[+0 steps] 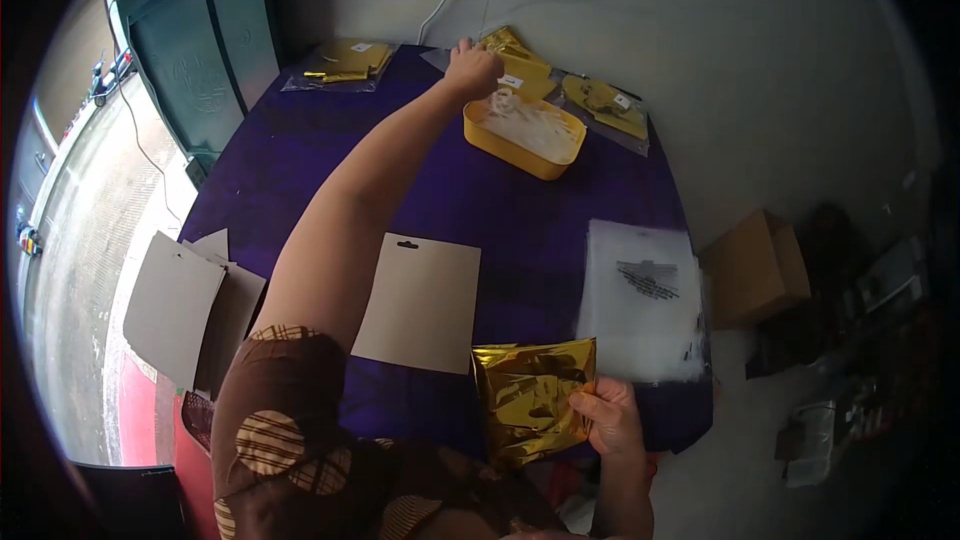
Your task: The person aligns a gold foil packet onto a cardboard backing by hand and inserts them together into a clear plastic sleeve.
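Note:
My right hand (607, 414) pinches the right edge of a shiny gold foil packet (535, 395) at the table's front edge, thumb on top. My left hand (473, 71) is stretched to the far side of the table, its fingers curled down at a plastic-sleeved pack of gold card and foil (528, 72); what they hold, if anything, is hidden. Just in front of that hand stands a yellow tub (515, 156) of white, thin strips. A blank grey-white card (425, 305) with a hanger slot lies between my left arm and the foil packet.
Clear plastic bags (635, 305) are stacked at the right. Loose grey cards (175, 300) overhang the left edge. Gold packs lie at the back left (350, 62) and back right (608, 106). A cardboard box (755, 265) stands beyond the purple-covered table (270, 175).

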Demonstrator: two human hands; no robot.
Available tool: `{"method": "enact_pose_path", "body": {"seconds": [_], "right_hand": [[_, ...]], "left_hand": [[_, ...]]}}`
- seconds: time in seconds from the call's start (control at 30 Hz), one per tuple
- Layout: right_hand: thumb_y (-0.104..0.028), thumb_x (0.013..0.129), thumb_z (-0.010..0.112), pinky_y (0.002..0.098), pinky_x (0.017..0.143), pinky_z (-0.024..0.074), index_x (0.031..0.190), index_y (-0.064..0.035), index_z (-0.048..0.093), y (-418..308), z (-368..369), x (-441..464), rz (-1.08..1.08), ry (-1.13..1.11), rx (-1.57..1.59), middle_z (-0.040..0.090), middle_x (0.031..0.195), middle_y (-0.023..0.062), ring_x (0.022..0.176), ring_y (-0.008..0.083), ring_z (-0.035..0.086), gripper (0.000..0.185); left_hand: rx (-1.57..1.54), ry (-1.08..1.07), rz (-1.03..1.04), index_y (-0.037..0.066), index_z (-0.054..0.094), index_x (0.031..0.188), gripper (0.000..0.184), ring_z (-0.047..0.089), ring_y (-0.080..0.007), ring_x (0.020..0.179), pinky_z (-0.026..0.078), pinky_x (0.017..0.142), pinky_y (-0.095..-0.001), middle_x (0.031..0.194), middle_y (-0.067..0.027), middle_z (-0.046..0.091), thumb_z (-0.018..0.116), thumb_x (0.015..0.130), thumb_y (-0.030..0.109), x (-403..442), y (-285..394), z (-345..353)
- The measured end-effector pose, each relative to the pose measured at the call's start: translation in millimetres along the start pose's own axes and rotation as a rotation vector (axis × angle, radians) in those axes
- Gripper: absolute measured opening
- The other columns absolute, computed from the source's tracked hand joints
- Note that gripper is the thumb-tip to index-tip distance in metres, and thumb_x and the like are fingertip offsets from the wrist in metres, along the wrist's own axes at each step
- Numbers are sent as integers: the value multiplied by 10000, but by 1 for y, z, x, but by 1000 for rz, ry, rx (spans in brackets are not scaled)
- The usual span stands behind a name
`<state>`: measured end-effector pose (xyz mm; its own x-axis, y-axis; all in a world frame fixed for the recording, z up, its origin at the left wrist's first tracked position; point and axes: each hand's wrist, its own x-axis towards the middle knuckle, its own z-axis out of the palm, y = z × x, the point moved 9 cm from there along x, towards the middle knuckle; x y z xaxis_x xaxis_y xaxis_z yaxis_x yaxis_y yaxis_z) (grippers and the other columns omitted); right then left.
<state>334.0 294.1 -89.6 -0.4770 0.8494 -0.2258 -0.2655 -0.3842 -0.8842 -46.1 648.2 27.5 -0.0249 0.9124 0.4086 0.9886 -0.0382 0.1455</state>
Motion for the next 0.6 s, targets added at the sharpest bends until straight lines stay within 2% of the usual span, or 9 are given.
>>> {"method": "enact_pose_path", "body": {"seconds": [0.1,0.2,0.3,0.4,0.5,0.53,0.6], "right_hand": [[-57,871,698,288,810,530,1044,63,698,-1,2,1,9,-23,-3,724,990,117,845,142,664,211],[-53,877,694,287,812,529,1048,68,693,-5,7,0,24,-19,11,721,1006,121,850,142,663,209],[-2,852,679,329,821,566,1062,91,684,-2,2,0,10,-1,43,718,1046,169,862,183,693,230],[17,851,664,330,822,567,1061,92,684,-2,-1,-1,-18,0,17,719,1043,170,863,184,694,223],[33,852,647,328,825,567,1050,91,686,0,-3,0,-33,12,26,721,1040,172,860,188,697,211],[34,853,644,329,826,568,1055,91,684,0,-3,1,-44,2,33,719,1048,173,866,191,698,214],[37,854,638,332,829,569,1064,92,679,-1,-1,2,-55,-23,43,716,1063,176,878,197,700,221]], "left_hand": [[63,39,51,248,765,1029,244,348,-474,1353,331,1055,-582,1323,-163,570,684,801,215,2,0,7],[64,-29,60,251,759,1070,272,313,-481,1380,286,1089,-607,1353,-177,543,687,809,235,-2,0,22],[-36,82,5,209,774,1021,243,316,-473,1385,320,1084,-582,1353,-189,541,692,794,230,0,-13,35],[-200,267,-90,139,787,941,204,526,-413,1246,448,1011,-496,1190,-202,656,678,776,189,7,-35,12],[-545,258,-298,93,787,886,194,691,-360,937,550,852,-409,934,-188,730,647,761,143,-7,-49,-41],[-508,327,-233,65,782,900,215,709,-329,718,572,753,-390,780,-162,731,641,754,135,-16,-43,-67],[-563,210,-195,9,759,944,234,705,-238,719,572,717,-351,799,-139,730,662,768,129,-32,-34,-96]]}}
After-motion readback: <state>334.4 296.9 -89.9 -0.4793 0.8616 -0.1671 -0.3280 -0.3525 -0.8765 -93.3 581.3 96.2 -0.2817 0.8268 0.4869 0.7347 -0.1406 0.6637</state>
